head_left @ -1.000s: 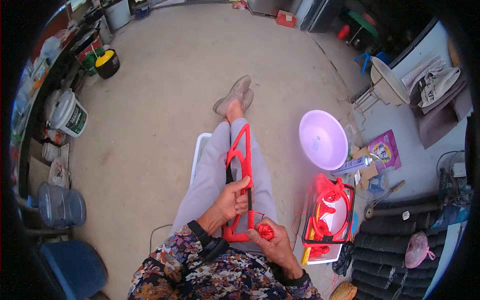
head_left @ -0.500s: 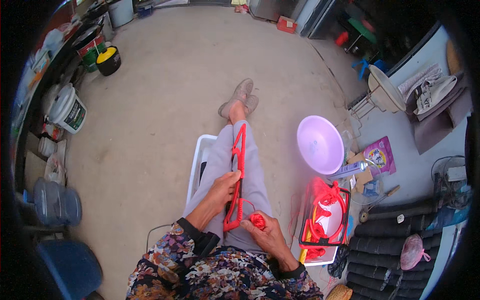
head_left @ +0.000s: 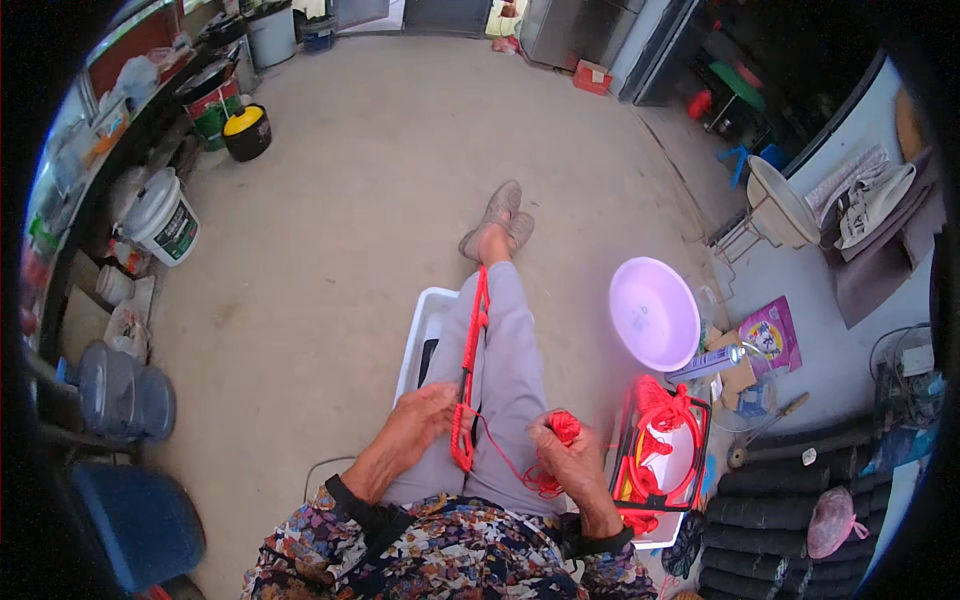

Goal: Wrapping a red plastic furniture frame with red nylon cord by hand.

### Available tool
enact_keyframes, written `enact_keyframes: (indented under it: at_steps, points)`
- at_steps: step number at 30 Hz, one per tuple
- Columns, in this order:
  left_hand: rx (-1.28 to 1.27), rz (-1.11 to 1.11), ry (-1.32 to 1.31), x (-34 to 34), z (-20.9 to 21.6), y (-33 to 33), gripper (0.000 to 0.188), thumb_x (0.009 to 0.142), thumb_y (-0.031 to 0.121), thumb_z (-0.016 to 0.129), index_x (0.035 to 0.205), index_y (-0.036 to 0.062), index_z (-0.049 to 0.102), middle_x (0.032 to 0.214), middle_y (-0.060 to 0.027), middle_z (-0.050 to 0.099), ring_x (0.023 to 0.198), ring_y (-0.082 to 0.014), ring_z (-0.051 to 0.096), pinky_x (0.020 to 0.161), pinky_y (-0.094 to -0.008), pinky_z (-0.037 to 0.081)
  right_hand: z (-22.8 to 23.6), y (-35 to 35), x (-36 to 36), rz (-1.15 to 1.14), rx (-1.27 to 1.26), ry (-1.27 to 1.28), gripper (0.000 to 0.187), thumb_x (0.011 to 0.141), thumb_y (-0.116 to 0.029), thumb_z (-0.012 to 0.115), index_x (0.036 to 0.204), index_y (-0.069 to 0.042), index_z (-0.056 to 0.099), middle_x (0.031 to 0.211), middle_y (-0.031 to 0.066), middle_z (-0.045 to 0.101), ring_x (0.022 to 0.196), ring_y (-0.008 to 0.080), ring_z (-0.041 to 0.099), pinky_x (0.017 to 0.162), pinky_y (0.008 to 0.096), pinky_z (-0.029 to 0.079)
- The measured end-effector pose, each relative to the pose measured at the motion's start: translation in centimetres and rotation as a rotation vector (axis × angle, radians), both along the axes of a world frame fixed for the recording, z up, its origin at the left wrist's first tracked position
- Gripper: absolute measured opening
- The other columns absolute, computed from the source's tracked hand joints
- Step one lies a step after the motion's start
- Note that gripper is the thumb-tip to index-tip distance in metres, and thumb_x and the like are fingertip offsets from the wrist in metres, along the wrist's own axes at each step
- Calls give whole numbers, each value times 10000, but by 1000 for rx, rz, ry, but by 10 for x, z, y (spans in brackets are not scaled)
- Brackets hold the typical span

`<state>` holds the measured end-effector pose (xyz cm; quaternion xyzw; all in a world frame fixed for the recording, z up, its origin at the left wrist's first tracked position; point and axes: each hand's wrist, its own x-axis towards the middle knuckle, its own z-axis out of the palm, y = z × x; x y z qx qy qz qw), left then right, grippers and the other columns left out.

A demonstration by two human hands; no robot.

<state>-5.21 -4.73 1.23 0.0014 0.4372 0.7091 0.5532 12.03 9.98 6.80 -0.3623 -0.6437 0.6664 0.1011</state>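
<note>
A long, narrow red frame (head_left: pixel 470 365), wrapped with cord along parts of it, lies lengthwise over my grey-trousered legs. My left hand (head_left: pixel 420 428) is beside its near half, fingers stretched out and fingertips close to its left edge; whether they touch cannot be made out. My right hand (head_left: pixel 575 458), off to the right above my thigh, is closed around a ball of red cord (head_left: pixel 564 428). A thin strand runs from the frame's near part down to a small loose tangle of red cord (head_left: pixel 543 483) under that hand.
At my right stands a white, black-rimmed basket (head_left: pixel 655 450) with bundles of red cord. Beyond it are a purple basin (head_left: pixel 655 313) and a spray can (head_left: pixel 705 362). A white tray (head_left: pixel 428 305) sits beneath my legs. Water jugs (head_left: pixel 125 390) and a lidded bucket (head_left: pixel 160 220) line the left.
My left hand has loosened from the frame and moved back toward me. My right hand has moved right with the cord ball, and more strand shows. The frame now appears turned nearly edge-on.
</note>
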Motion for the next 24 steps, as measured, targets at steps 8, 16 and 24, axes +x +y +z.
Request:
enact_keyframes:
  at_steps: [8,16,24]
  points:
    - [318,-204,-285,18,-18,10,304,943,237,488,1089,-26,534,811,-131,618,771,-259,622,724,-389,507,-6,-6,1,12,-23,62,145,863,-168,630,852,-28,594,620,-70,452,519,25,373,453,202,305]
    - [191,-249,-176,44,-16,38,218,937,192,506,1006,-11,542,776,-140,617,710,-245,636,650,-382,545,-11,0,22,-93,-121,63,157,869,-181,618,844,-26,613,637,-52,503,554,38,427,484,204,349]
    - [158,-222,-205,39,-10,55,223,914,197,557,976,-18,544,774,-123,605,662,-213,621,611,-375,541,-26,0,14,-56,-17,43,149,875,-173,617,872,-29,579,602,-36,480,466,37,380,416,200,284]
